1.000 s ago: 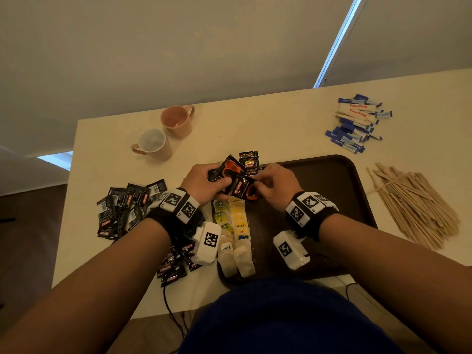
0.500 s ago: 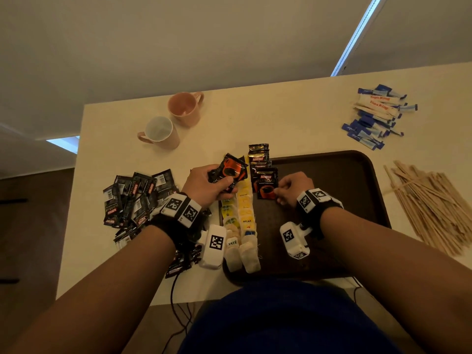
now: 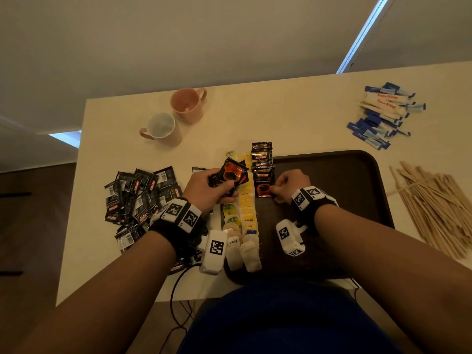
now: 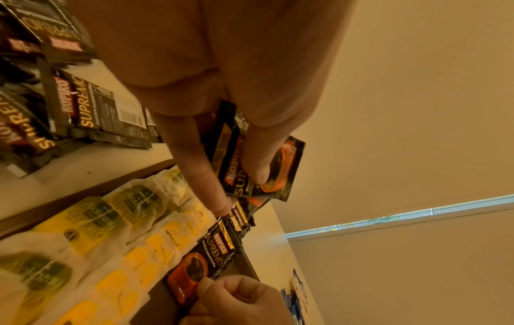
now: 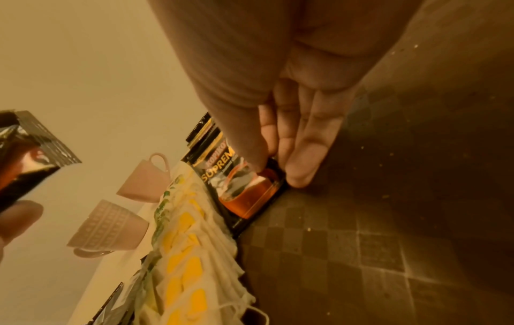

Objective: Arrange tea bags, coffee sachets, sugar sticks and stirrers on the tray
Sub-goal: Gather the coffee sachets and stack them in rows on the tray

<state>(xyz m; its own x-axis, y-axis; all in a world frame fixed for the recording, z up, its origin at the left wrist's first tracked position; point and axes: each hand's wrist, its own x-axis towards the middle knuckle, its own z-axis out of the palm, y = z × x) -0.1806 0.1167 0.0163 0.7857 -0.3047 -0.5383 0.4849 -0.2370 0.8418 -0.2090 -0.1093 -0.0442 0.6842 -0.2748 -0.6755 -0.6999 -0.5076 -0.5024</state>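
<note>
A dark brown tray (image 3: 332,175) lies in front of me. Along its left side run two columns of tea bags (image 3: 246,221), and beside them a short overlapping row of black coffee sachets (image 3: 261,159). My right hand (image 3: 274,191) pinches the lower right corner of the nearest sachet (image 3: 263,183), which lies flat on the tray; the right wrist view shows the thumb on top of this sachet (image 5: 244,189). Just above the tea bags, my left hand (image 3: 224,187) grips a small bundle of coffee sachets (image 3: 231,173), thumb across their front (image 4: 258,167).
A loose pile of coffee sachets (image 3: 140,195) lies on the table left of the tray. Two pink mugs (image 3: 163,129) (image 3: 187,104) stand behind it. Sugar sticks (image 3: 383,113) lie at the far right, wooden stirrers (image 3: 434,205) right of the tray.
A second ago both hands held the bundle together above the tray. My right hand has since drawn one sachet off and laid it at the near end of the row.
</note>
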